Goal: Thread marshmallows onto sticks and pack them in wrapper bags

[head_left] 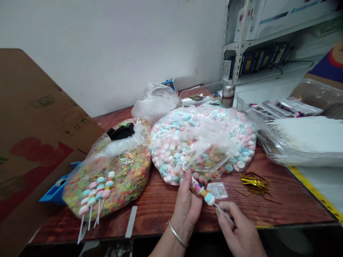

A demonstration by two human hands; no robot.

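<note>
My left hand point(187, 201), with a thin bangle on the wrist, is closed round the candy end of a skewer point(203, 192) of pastel marshmallow-like pieces in a clear sleeve. My right hand point(238, 228) pinches the skewer's thin white stick near the table's front edge. Just beyond lies a large clear bag of pink, blue and white candies point(203, 142). A second bag of small colourful ring candies point(118, 167) sits to the left, with three finished skewers point(96, 192) lying on it.
A small clear packet point(218, 189) and gold twist ties point(253, 182) lie right of my hands. Clear trays with packets point(284, 107) and white sheets point(308, 139) fill the right. A cardboard box point(32, 135) stands left, metal shelving point(241, 43) behind, a crumpled empty bag point(155, 101).
</note>
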